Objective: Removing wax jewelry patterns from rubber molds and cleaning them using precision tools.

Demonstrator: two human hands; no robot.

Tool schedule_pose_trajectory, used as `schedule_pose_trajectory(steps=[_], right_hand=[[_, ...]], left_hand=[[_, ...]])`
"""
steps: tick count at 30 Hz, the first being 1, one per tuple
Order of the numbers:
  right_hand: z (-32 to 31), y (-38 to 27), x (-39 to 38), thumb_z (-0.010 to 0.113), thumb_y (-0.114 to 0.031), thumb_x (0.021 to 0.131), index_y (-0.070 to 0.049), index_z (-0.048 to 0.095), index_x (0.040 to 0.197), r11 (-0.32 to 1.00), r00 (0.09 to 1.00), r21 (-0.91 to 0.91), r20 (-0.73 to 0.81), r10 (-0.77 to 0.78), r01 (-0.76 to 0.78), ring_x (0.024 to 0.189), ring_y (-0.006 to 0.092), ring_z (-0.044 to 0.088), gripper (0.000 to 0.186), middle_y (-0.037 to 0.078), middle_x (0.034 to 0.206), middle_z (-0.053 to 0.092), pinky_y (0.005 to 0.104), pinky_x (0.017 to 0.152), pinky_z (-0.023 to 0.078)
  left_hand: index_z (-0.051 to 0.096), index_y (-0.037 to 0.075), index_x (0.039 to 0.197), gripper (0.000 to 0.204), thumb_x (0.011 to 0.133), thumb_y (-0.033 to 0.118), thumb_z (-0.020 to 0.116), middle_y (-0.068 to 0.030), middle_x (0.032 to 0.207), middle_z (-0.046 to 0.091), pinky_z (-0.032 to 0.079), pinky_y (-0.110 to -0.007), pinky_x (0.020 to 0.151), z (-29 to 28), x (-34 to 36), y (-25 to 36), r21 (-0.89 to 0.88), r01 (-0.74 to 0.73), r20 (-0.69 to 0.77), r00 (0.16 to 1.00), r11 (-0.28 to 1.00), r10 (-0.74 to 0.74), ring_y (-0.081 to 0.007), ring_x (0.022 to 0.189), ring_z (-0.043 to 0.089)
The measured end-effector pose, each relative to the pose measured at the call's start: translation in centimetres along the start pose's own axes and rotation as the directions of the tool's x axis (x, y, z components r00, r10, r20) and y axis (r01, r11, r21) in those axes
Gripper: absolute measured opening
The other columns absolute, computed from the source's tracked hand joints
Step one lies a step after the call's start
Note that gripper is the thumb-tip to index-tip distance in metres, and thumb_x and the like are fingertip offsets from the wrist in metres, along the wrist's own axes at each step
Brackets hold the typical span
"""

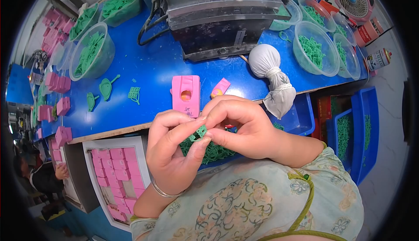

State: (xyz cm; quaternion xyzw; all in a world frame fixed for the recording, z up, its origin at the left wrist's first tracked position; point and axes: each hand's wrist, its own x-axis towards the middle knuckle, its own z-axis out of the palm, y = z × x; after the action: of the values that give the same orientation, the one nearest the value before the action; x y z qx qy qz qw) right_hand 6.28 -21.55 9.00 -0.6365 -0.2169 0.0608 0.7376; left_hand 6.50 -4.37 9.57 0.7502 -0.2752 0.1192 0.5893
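Observation:
Between the fingertips of both hands, above the table's near edge, is a small green wax pattern piece [199, 133] with an openwork shape. My left hand [172, 143] pinches it from the left with thumb and forefinger. Against its right side press the thumb and fingers of my right hand [242, 127]. Just beyond the hands a pink mold block [186, 93] with a round opening lies on the blue table [148, 77], beside a smaller pink mold piece [220, 87]. Many green pieces [216, 153] are heaped under my hands, partly hidden by them.
A black machine [222, 23] stands at the back. To its right lie a tied white cloth pouch [270, 73] and plastic tubs of green pieces [312, 51]; another tub [92, 53] is at left. Loose green pieces [106, 87] lie left; pink blocks fill a drawer [115, 177].

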Motion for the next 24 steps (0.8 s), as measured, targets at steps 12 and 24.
schedule_pose_trajectory(steps=[12,24], right_hand=[[-3.6,0.5,0.3,0.061,-0.01,0.075,-0.003,0.055,0.091,0.312,0.922,-0.947,-0.181,-0.341,-0.07,0.069,0.0286,0.059,0.018,0.011,0.086,0.057,0.0371,0.057,0.048],[-5.4,0.7,1.1,0.057,-0.004,0.069,0.002,0.053,0.092,-0.084,0.954,-0.952,-0.285,-0.096,-0.293,0.069,0.0257,0.063,0.024,0.015,0.088,0.058,0.0339,0.058,0.051]], left_hand=[[0.054,-0.006,0.105,0.026,0.079,-0.008,0.055,-0.0132,0.098,0.057,0.047,-0.027,0.079,-0.5,-1.4,-1.0,-0.326,0.179,-0.072,0.974,0.928,-0.214,-0.0177,0.087,0.059],[0.054,-0.006,0.104,0.025,0.08,-0.006,0.057,-0.0129,0.098,0.056,0.047,-0.027,0.078,-0.5,-1.7,-0.9,-0.346,0.263,0.006,0.96,0.9,-0.278,-0.0167,0.085,0.059]])
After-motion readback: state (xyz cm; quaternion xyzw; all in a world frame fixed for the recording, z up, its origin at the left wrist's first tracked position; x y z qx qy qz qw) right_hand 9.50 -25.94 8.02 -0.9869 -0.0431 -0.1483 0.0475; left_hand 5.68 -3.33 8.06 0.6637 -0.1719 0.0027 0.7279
